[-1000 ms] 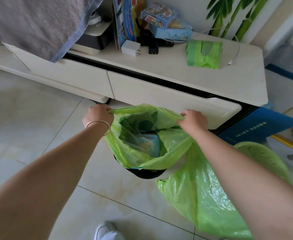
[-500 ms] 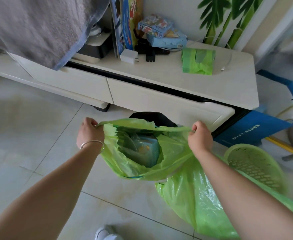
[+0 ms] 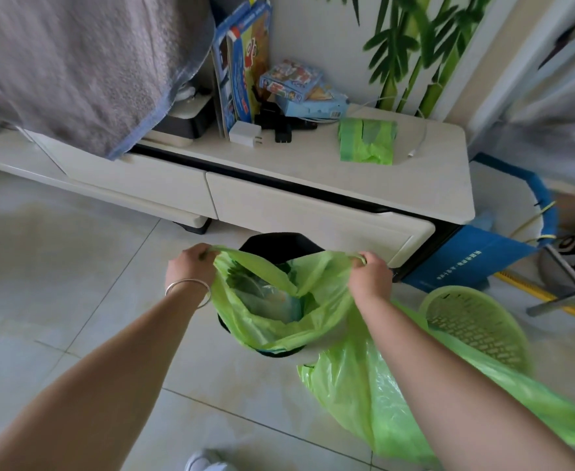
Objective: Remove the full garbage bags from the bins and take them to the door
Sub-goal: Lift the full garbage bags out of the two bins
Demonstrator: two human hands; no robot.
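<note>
Hanging over the black bin [image 3: 272,241], green garbage bag [image 3: 279,321] stretched wide by its rim, lower part against the bin's near edge, mouth open on crumpled greenish and pale-blue rubbish inside. Left hand [image 3: 190,266] curled tight round the bag's left rim, thumb side up, silver bangle [image 3: 188,289] on the wrist. Right hand [image 3: 369,278] likewise clamped on the right rim, plastic bunched inside the fist. Just beside and below, under the right forearm, a second green bag [image 3: 364,396], full and spread across the tiled floor [image 3: 58,273]; how it is held, if at all, impossible to tell. Near that, to the right, a light green slotted basket [image 3: 476,321] tipped on its side. Behind the bin, a low cream cabinet [image 3: 313,212] with two drawers, and on its top a folded wad of green bags [image 3: 367,141], a white charger [image 3: 245,134], black plugs [image 3: 279,125], a white cable [image 3: 422,141], boxed toys [image 3: 299,88] and upright picture books [image 3: 245,59]. Grey towel [image 3: 75,59] draped over the left end. Blue box [image 3: 466,263] wedged at the cabinet's right, bamboo mural [image 3: 411,45] on the wall behind. White shoe toe [image 3: 204,462] at the bottom edge.
</note>
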